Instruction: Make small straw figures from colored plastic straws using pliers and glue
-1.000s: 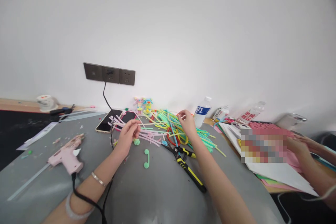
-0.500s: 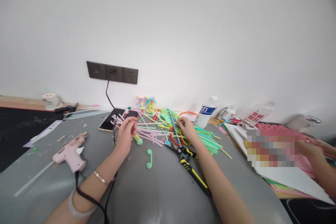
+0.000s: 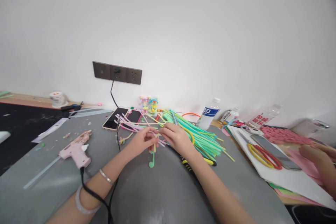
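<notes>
My left hand [image 3: 144, 142] is closed in a pinch on a small yellow pipe cleaner piece [image 3: 154, 147], which points down from the fingers. Close against it, my right hand [image 3: 176, 139] has its thumb and fingertips pressed together at the top of that piece; what it grips is hidden. Just below the hands lies a green bent pipe cleaner piece [image 3: 151, 164] with a coiled end. Beneath my right hand and forearm are black-and-yellow pliers [image 3: 187, 166], mostly covered. Beyond my right hand spreads a pile of green and yellow pipe cleaners [image 3: 203, 141].
At left lies a pink glue gun [image 3: 76, 152], its black cord [image 3: 89, 194] crossing my left forearm. Two phones [image 3: 115, 119], small figures [image 3: 153, 105] and a bottle [image 3: 209, 113] stand or lie toward the wall. Scissors [image 3: 262, 155] rest on paper at right, near another person's hand [image 3: 316, 157].
My right hand has left the pipe cleaner pile and come down-left to meet my left hand. My left hand has moved right, over the green piece. The view has turned slightly.
</notes>
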`<state>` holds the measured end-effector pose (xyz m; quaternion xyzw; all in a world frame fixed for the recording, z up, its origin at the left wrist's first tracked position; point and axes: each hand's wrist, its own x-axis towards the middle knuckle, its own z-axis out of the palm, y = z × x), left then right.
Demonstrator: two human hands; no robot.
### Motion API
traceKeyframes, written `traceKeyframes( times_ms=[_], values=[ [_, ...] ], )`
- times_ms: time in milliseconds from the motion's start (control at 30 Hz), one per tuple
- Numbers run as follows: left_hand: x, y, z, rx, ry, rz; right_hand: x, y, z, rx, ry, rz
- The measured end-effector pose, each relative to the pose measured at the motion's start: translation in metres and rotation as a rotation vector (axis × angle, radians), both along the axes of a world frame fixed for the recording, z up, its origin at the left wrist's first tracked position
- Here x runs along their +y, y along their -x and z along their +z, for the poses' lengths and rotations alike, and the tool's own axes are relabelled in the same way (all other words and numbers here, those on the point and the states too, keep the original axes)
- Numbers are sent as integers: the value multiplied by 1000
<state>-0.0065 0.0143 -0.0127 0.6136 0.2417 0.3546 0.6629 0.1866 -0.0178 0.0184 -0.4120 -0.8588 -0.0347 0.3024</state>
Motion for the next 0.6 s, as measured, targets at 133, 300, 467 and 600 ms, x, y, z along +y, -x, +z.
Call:
traceKeyframes(
  times_ms=[133, 300, 467, 600],
  values=[
    [0, 1, 3, 25, -29, -8, -4, 8, -10, 327, 73, -111],
    [6, 5, 5, -56, -69, 214, -7, 11, -30, 1069, 267, -245],
    [9, 6, 2, -67, -106, 289, -9, 6, -34, 1391, 613, 63],
    [10, 6, 1, -142, -94, 397, -5, 4, -36, 1441, 576, 96]
  ],
)
